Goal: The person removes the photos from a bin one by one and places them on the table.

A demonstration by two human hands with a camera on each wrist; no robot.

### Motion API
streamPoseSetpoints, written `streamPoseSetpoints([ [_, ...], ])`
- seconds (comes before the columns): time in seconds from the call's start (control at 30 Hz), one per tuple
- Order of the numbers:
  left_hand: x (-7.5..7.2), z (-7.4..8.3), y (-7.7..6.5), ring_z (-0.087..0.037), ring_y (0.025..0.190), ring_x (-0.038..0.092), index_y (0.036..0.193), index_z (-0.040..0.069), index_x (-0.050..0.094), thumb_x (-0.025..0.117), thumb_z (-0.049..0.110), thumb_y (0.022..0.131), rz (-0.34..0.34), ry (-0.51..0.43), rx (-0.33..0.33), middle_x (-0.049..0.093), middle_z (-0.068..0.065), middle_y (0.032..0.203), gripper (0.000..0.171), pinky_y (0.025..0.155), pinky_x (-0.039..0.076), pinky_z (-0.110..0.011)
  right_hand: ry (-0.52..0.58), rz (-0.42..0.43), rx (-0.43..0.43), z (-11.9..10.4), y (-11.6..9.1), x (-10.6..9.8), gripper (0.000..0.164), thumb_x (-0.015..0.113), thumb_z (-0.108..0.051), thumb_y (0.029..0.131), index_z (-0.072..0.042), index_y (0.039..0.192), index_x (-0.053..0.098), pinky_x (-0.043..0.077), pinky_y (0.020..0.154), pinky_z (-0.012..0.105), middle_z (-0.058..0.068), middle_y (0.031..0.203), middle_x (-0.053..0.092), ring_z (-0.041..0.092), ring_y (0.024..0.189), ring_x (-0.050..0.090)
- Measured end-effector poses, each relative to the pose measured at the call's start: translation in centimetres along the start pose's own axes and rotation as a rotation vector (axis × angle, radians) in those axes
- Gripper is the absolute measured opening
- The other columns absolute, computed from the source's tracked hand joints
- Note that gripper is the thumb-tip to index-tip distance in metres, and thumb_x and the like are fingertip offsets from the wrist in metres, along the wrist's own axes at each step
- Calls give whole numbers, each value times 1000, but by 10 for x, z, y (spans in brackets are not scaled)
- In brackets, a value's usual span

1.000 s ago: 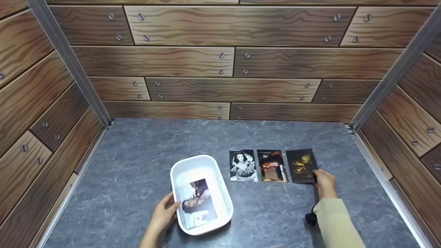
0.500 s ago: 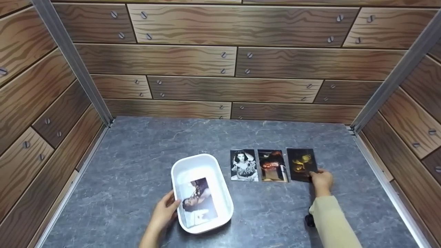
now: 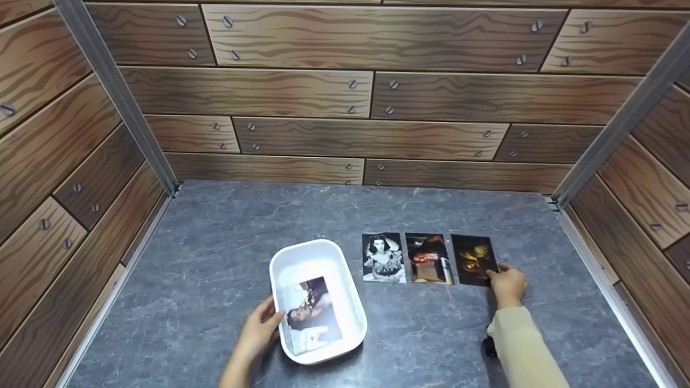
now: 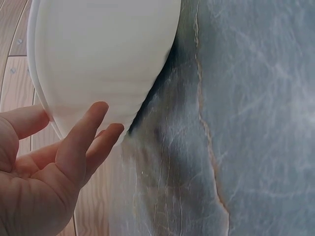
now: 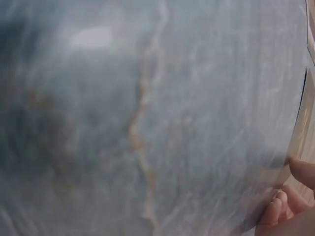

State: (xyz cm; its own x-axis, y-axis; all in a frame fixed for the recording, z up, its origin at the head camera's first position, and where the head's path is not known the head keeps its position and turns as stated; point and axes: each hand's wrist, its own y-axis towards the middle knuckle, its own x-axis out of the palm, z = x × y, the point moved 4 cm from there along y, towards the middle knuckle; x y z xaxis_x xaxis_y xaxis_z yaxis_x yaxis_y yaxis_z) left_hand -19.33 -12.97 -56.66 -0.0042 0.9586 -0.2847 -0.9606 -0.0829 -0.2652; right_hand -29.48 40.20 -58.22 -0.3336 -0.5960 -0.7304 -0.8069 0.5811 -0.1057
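In the head view my left hand grips the near-left side of a white plastic tub, thumb over the rim. The left wrist view shows the fingers against the tub's outer wall. A photo card of a reclining person lies inside the tub. My right hand pinches the lower right corner of a dark photo card with a yellow figure. The right wrist view has only part of this hand, at the lower right edge.
Left of the dark card lie a photo card with a red garment and a black-and-white portrait card, in a row. All stand on a grey marbled table. Wood-print walls and metal posts enclose its back and sides.
My right thumb has moved in over the dark card's corner, and the card now looks darker and slightly turned. The left hand keeps its hold on the tub.
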Motion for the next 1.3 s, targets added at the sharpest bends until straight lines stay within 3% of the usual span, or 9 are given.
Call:
streamPoseSetpoints([
  [0.17, 0, 0, 0, -47, 127, 48, 145, -10, 33, 56, 13, 98, 1, -2, 8, 42, -35, 141, 57, 85, 57, -45, 76, -27, 36, -12, -1, -3, 60, 56, -20, 95, 5, 145, 34, 25, 113, 57, 34, 141, 39, 51, 133, 29],
  [0.33, 0, 0, 0, -47, 127, 48, 145, -9, 33, 56, 12, 98, 8, -12, 1, 42, -34, 141, 56, 85, 57, -44, 211, -34, -52, -50, -12, 1, 71, 59, -21, 94, 4, 150, 23, 28, 113, 57, 37, 146, 32, 51, 135, 30],
  [0.47, -1, 1, 0, -46, 127, 48, 145, -9, 33, 56, 12, 98, 4, -23, 1, 42, -34, 141, 56, 84, 57, -44, 380, -110, -146, -91, -38, 11, 72, 60, -17, 94, 2, 151, 21, 24, 117, 52, 31, 152, 27, 45, 141, 26],
  [0.57, -1, 1, 0, -47, 127, 48, 144, -11, 32, 56, 12, 98, -2, -30, 12, 42, -35, 141, 57, 84, 58, -44, 478, -221, -198, -121, -64, 21, 73, 63, -14, 94, 0, 152, 21, 23, 118, 52, 25, 157, 21, 41, 145, 21],
  [0.77, 0, 0, 1, -49, 128, 45, 145, -11, 31, 56, 14, 98, -5, -24, -3, 39, -36, 142, 59, 87, 56, -47, 595, -407, -271, -164, -118, 51, 70, 65, -12, 92, -1, 150, 28, 36, 112, 50, 22, 155, 29, 39, 143, 29],
  [0.93, 0, -1, 1, -48, 129, 44, 145, -9, 32, 55, 13, 98, 2, -37, -24, 38, -35, 144, 58, 89, 55, -47, 675, -541, -349, -178, -170, 84, 69, 68, -8, 88, 8, 145, 32, 33, 114, 48, 30, 150, 34, 44, 140, 32],
  [1.1, 0, -1, 2, -48, 129, 45, 145, -9, 32, 56, 13, 97, 2, -35, -24, 39, -34, 143, 58, 89, 56, -46, 653, -687, -424, -181, -221, 113, 73, 70, -7, 86, 12, 144, 30, 30, 114, 51, 34, 148, 32, 48, 138, 31],
  [1.3, 1, -2, 2, -47, 129, 45, 145, -9, 32, 56, 14, 98, -2, -36, -21, 39, -34, 144, 58, 88, 56, -46, 571, -763, -460, -177, -251, 137, 70, 70, -9, 87, 13, 142, 34, 32, 112, 54, 36, 144, 37, 50, 134, 37],
])
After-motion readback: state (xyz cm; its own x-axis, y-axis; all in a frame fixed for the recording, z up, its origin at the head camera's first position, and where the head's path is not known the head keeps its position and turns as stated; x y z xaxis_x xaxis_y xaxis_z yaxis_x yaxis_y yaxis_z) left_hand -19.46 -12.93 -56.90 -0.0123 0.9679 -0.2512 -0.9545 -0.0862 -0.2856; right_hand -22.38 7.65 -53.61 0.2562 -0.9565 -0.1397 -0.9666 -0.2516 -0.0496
